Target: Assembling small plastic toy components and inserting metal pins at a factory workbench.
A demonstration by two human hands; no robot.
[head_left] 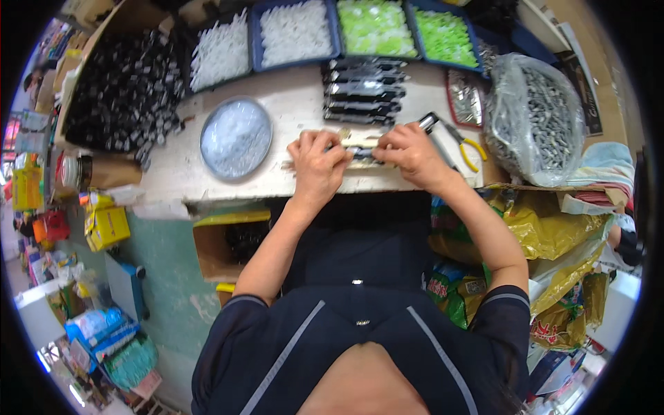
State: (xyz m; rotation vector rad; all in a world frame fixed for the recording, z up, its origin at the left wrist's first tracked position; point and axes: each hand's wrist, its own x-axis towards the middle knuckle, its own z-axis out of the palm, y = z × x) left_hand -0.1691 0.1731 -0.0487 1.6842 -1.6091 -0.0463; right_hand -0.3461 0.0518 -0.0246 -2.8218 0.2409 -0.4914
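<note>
A person in a dark short-sleeved top works at a white table (290,93) above a green floor (166,277). 4 trays (335,38) of white and green parts line the far side, with black parts (124,90) heaped far left and a clear bag (501,128) of grey pieces at right. Near the table's middle, the left hand (320,158) and right hand (413,153) curl nearly closed, fingertips pinching opposite ends of a small dark piece (361,153). Fingers cover both its ends; its details blur. The lens rim crops the room at left and right. The near edge runs just below the hands; white tabletop shows between the round dish (238,177) and left hand, while pliers (460,138) lie right of the right hand.
</note>
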